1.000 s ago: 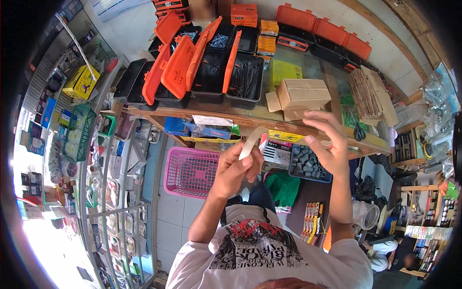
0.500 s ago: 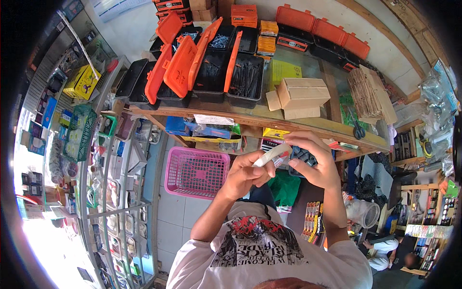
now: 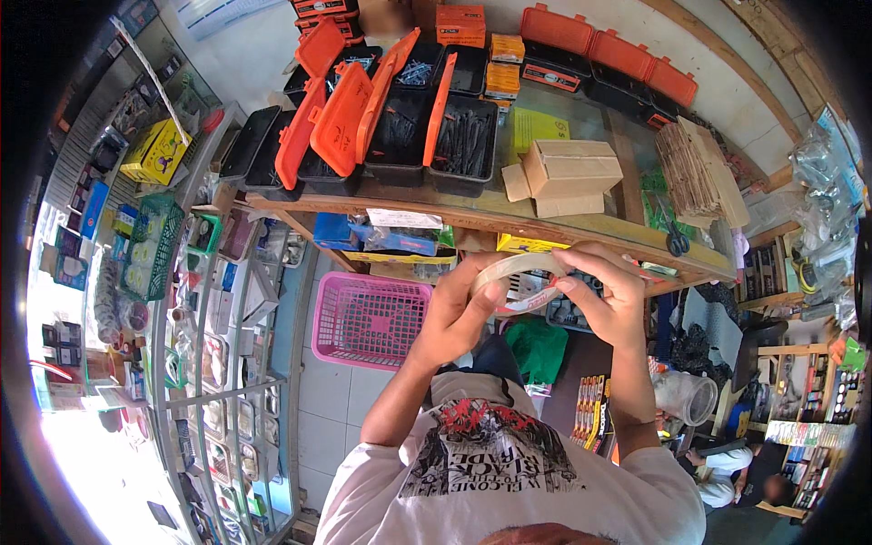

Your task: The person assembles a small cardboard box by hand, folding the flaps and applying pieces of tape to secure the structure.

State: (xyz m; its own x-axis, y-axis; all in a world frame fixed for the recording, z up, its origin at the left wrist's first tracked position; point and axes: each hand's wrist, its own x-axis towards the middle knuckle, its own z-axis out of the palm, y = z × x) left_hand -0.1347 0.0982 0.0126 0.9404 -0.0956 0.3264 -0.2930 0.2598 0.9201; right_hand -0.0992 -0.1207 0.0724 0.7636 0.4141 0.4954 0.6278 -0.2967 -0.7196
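A roll of pale, whitish tape [image 3: 520, 264] is held up in front of my chest, its ring tilted so that I see through the middle. My left hand [image 3: 454, 311] grips its left side, thumb on the near rim and fingers behind. On the opposite side, my right hand [image 3: 609, 295] has its thumb and fingertips pinched at the ring's edge. Whether a loose end of tape is between the right fingertips cannot be made out. Beyond the roll is the wooden, glass-topped counter [image 3: 472, 211], with a small brown cardboard box [image 3: 572, 173] on it.
Black bins with orange lids [image 3: 338, 123] hold screws and dark fasteners on the counter. Scissors [image 3: 677, 238] and a stack of flat cardboard [image 3: 695, 173] lie at its right. A pink basket [image 3: 372, 318] stands on the floor; glass shelving [image 3: 227, 400] lines the left. Another person [image 3: 727, 477] is at far right.
My right hand has come onto the tape roll's right side. The roll has turned to show its open ring, and my left hand's grip has shifted to its left side.
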